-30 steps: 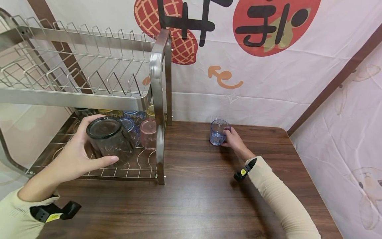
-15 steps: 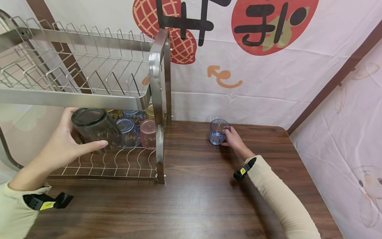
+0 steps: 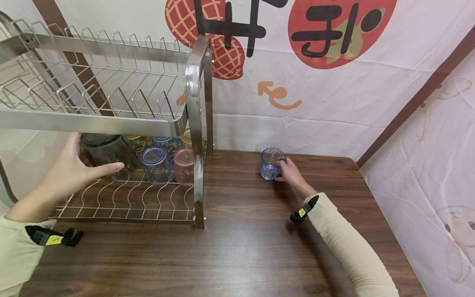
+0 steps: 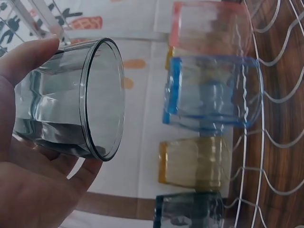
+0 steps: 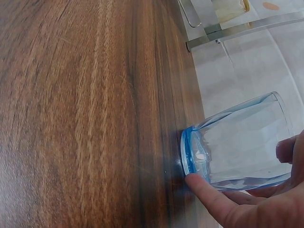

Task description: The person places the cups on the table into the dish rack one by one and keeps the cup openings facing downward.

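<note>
My left hand grips a smoky grey glass, mouth down, beneath the upper tier of the dish rack. In the left wrist view the rim of this grey glass hangs apart from the rack's wires. To its right, an upside-down blue glass and a pink glass stand on the lower tier. Over on the table, my right hand holds another blue glass, which stands upright; the right wrist view shows fingers along its side and base.
A two-tier metal dish rack fills the left side. Yellow glasses, another blue one and a dark one stand in its back row. The wooden table meets a printed cloth wall behind.
My left hand has carried the grey glass leftward and back under the upper tier, uncovering the blue glass beside the pink one. The right hand and its blue glass stay put.
</note>
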Tool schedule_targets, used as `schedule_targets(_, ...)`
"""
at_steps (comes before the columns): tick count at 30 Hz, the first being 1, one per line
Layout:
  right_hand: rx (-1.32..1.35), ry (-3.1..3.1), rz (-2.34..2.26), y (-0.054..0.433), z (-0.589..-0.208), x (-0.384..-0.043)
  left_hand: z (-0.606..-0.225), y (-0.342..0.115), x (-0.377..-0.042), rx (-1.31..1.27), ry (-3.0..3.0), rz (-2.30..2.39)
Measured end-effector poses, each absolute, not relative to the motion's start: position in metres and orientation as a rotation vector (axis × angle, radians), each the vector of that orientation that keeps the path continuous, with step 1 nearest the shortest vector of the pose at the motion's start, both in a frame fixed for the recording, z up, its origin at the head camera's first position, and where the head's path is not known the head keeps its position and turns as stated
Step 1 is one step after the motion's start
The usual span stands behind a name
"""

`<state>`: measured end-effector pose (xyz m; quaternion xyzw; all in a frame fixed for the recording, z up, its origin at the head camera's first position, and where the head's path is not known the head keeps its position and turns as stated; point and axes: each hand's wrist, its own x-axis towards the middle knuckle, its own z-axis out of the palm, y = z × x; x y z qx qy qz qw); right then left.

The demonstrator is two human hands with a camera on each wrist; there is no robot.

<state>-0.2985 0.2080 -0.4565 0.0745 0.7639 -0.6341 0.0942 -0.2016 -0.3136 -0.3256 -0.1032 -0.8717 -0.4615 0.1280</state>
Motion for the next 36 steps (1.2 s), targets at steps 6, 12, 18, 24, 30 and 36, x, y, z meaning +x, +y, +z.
schedule_targets(6, 0.219, 2.257, -1.879, 0.208, -0.455, -0.297, -0.332, -0.323, -0.212, -0.266, -2.553, -1.414)
schedule_targets(12, 0.218, 2.284, -1.851, 0.209, -0.455, -0.295, -0.343, -0.334, -0.222, -0.240, -2.584, -1.325)
schedule_targets(18, 0.217, 2.298, -1.843, 0.209, -0.455, -0.295, -0.355, -0.344, -0.238, -0.305, -2.578, -1.219)
schedule_targets(24, 0.214, 2.274, -1.866, 0.209, -0.457, -0.296, -0.367, -0.351, -0.244, -0.260, -2.670, -1.170)
schedule_targets(30, 0.219, 2.263, -1.877, 0.209, -0.456, -0.297, -0.375, -0.355, -0.251, -0.321, -2.654, -1.148)
schedule_targets(36, 0.217, 2.249, -1.890, 0.208, -0.454, -0.297, -0.381, -0.357, -0.254, -0.253, -2.843, -0.952)
